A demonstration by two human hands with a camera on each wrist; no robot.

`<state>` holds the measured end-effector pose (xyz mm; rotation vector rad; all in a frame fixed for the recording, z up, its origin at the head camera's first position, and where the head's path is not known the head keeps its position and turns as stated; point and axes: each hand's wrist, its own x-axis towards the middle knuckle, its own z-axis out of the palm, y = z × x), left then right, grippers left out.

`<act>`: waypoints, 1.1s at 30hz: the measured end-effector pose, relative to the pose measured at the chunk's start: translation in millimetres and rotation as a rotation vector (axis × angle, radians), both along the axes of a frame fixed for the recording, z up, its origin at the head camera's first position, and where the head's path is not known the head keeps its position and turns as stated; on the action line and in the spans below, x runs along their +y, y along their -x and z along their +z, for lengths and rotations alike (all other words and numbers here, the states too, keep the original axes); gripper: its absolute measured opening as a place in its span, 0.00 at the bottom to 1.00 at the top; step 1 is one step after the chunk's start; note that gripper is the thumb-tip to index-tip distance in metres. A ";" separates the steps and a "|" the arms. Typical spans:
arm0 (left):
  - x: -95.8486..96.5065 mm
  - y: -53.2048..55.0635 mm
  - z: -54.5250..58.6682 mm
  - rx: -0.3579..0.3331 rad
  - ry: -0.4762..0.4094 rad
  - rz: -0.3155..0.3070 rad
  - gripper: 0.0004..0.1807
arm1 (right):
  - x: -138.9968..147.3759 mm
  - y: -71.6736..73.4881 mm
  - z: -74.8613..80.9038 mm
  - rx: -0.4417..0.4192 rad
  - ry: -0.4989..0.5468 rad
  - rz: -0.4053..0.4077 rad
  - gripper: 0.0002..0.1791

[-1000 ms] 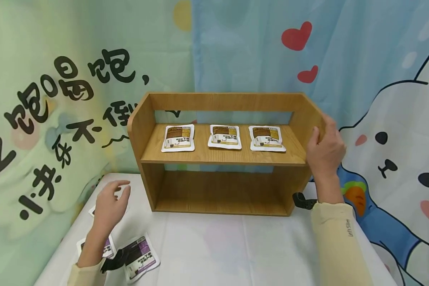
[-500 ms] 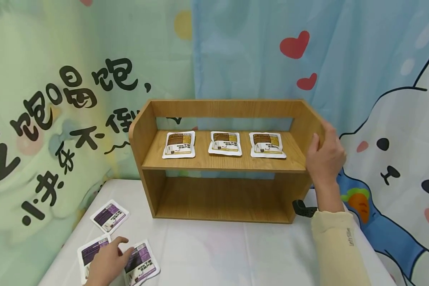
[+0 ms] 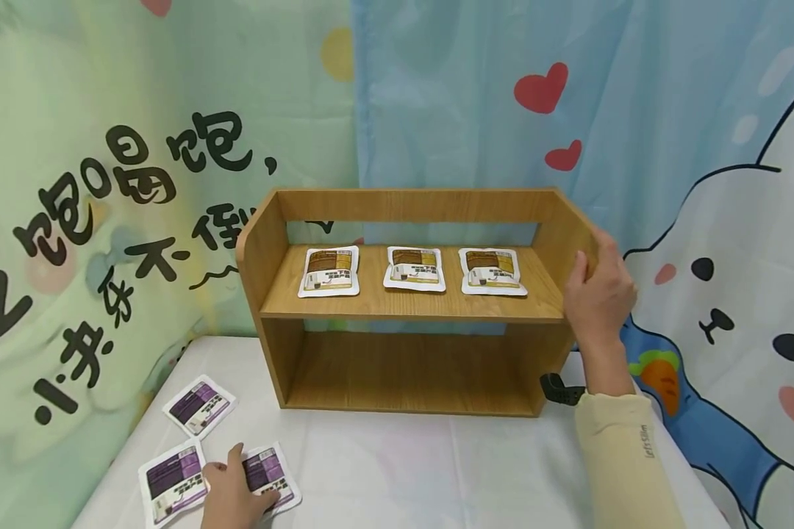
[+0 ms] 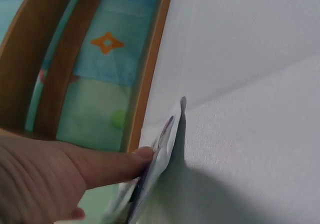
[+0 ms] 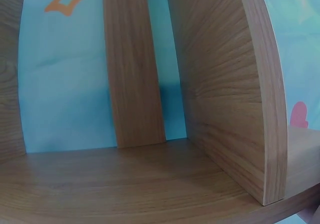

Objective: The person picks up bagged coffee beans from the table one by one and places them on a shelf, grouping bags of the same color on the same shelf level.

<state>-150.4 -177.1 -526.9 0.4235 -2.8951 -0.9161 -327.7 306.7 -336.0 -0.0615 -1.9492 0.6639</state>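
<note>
In the head view, my left hand [image 3: 233,494] pinches a white-edged purple pouch [image 3: 269,474] at the table's front left. The left wrist view has the thumb [image 4: 117,165] against the pouch's edge, with the pouch [image 4: 156,166] tilted; the other fingers are mostly hidden. My right hand [image 3: 601,294] grips the right side panel of a two-tier wooden shelf [image 3: 413,319]. Three brown-and-white pouches lie on its upper board: left [image 3: 329,272], middle [image 3: 415,270] and right [image 3: 492,272]. Wood boards [image 5: 220,74] fill most of the right wrist view.
Two more purple pouches, one nearer [image 3: 173,481] and one farther [image 3: 200,406], lie left of my left hand. A white cloth covers the table [image 3: 423,470]. Behind the shelf hangs a printed curtain [image 3: 437,95].
My left hand has come down from beside the shelf to the front-left pouches and taken hold of the right one. My right hand stays on the shelf's side.
</note>
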 end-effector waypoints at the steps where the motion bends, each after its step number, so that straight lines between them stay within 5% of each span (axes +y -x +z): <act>1: 0.3 0.8 -0.1 0.036 -0.006 -0.003 0.53 | 0.6 -0.3 -0.2 -0.001 -0.003 0.006 0.21; 7: 2.9 19.3 -11.0 0.151 -0.029 -0.140 0.37 | 6.8 -3.3 2.4 0.011 0.009 -0.021 0.21; 10: 3.7 28.8 -20.8 0.182 -0.120 -0.179 0.31 | 6.0 -4.0 2.3 0.005 0.008 -0.017 0.21; 23: 9.3 52.8 -36.0 0.198 -0.325 -0.122 0.32 | -1.0 -2.3 -0.2 -0.003 0.019 0.031 0.21; 33: 33.4 81.7 -23.9 0.285 -0.350 -0.122 0.31 | 0.7 -1.2 1.6 -0.017 0.019 0.038 0.21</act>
